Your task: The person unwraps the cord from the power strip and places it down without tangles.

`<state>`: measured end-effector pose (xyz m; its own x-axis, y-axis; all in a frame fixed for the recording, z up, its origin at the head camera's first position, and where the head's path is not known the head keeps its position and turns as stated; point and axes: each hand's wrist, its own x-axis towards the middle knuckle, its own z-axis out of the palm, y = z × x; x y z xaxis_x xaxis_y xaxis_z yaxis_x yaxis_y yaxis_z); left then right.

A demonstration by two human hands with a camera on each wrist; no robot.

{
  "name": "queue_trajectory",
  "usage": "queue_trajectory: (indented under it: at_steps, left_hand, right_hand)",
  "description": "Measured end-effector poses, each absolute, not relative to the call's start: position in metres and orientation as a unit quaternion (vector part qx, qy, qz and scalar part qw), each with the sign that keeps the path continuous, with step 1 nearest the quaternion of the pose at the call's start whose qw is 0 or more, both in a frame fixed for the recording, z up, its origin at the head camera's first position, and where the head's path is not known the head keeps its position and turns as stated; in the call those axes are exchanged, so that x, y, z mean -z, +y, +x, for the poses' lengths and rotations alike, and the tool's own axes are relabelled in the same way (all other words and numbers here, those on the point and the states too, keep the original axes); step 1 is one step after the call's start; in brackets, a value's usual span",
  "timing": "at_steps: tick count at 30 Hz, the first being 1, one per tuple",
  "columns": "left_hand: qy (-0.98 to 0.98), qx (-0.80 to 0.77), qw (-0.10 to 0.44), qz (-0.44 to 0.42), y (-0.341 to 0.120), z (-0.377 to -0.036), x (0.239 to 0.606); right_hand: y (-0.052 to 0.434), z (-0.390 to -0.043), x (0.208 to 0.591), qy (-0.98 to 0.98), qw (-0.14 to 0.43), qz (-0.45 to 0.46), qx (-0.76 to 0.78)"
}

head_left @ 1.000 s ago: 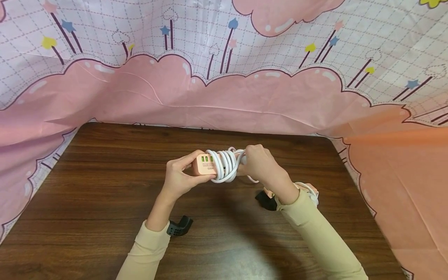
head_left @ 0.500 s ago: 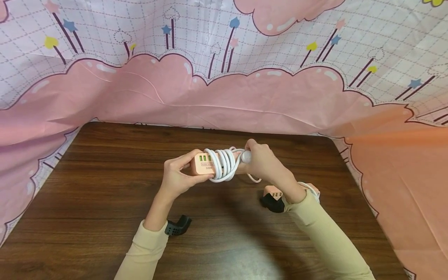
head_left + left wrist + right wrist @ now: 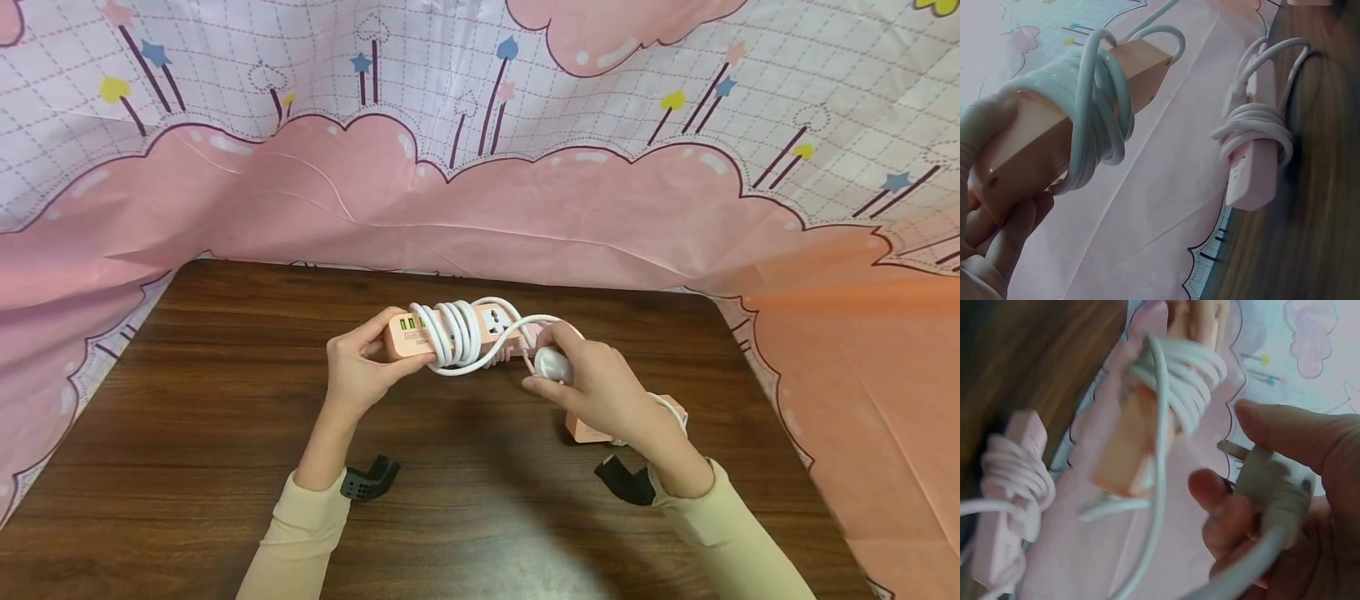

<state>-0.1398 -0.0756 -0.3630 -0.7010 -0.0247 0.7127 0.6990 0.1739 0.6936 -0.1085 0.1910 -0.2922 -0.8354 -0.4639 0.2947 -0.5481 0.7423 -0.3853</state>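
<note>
My left hand (image 3: pixel 354 371) grips the left end of a peach power strip (image 3: pixel 491 321), held up above the table. Several turns of its white cord (image 3: pixel 459 333) wrap around the strip's middle. My right hand (image 3: pixel 615 392) holds the cord's white plug (image 3: pixel 552 364) off to the right of the strip, between thumb and fingers. Metal prongs (image 3: pixel 1233 449) stick out of the plug in the right wrist view. A slack length of cord bows between the plug and the wrapped turns.
A pink power strip (image 3: pixel 1254 172) with its own cord wound round it lies on the brown table (image 3: pixel 225 417) behind. Another peach power strip (image 3: pixel 585 429) lies at the right, partly hidden by my right forearm. A patterned cloth (image 3: pixel 480 221) hangs behind the table.
My right hand has moved right and nearer to me with the plug, drawing out a looser length of cord. The left hand and the strip have shifted left and slightly up in view.
</note>
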Motion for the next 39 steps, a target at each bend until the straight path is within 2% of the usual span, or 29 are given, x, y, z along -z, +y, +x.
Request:
queue_trajectory:
  at_steps: [7, 13, 23, 29, 32, 36, 39]
  left_hand:
    - [-0.684, 0.635, 0.303, -0.191, -0.090, -0.153, 0.377]
    - [-0.666, 0.649, 0.316, -0.185, -0.098, -0.155, 0.368]
    - [-0.629, 0.688, 0.305, -0.196, -0.102, -0.148, 0.344]
    - [-0.614, 0.704, 0.290, -0.208, -0.102, -0.146, 0.340]
    - [-0.609, 0.710, 0.285, -0.209, -0.101, -0.146, 0.340]
    - [-0.609, 0.711, 0.284, -0.208, -0.100, -0.146, 0.340]
    - [-0.608, 0.710, 0.285, -0.210, -0.099, -0.146, 0.340]
  right_hand:
    - [0.202, -0.083, 0.321, -0.903, 0.027, 0.312, -0.294]
    - [0.209, -0.069, 0.354, -0.911, -0.037, 0.287, -0.294]
    - [0.242, -0.080, 0.378, -0.945, -0.113, 0.188, -0.243]
    - [0.248, -0.076, 0.391, -0.929, -0.169, 0.221, -0.245]
    - [0.246, -0.073, 0.395, -0.932, -0.194, 0.205, -0.227]
    - [0.243, -0.071, 0.400, -0.941, -0.210, 0.203, -0.171]
    - [0.240, -0.075, 0.398, -0.937, -0.202, 0.248, -0.144]
